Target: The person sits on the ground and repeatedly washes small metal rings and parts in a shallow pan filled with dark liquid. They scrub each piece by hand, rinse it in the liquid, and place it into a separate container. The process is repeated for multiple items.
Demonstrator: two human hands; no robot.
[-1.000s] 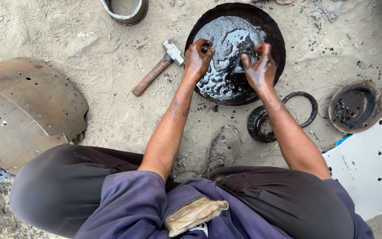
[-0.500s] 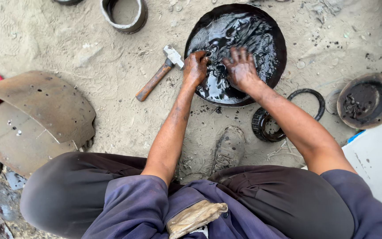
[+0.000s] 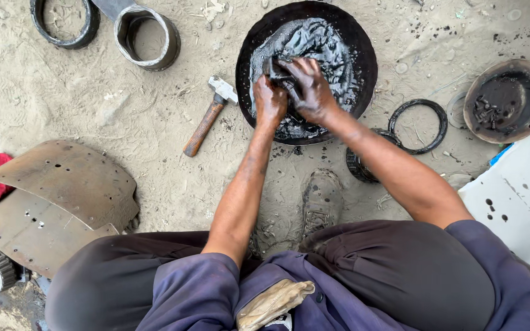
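Inside black pan (image 3: 363, 43): greasy dark part (image 3: 275, 67), both hands gripping.

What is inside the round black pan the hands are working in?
The black pan holds dark, shiny oily liquid. Both hands, left hand and right hand, close on a small dark part; its shape is mostly covered by fingers.

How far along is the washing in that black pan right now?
Done: nothing looks finished; no clean part shows. In hand: both hands, left hand and right hand, are together over the black pan of dark oily liquid, gripping a small dark part coated in grime. Left: a toothed ring, a thin ring and a dirty dish lie on the sand nearby. The hammer lies unused.
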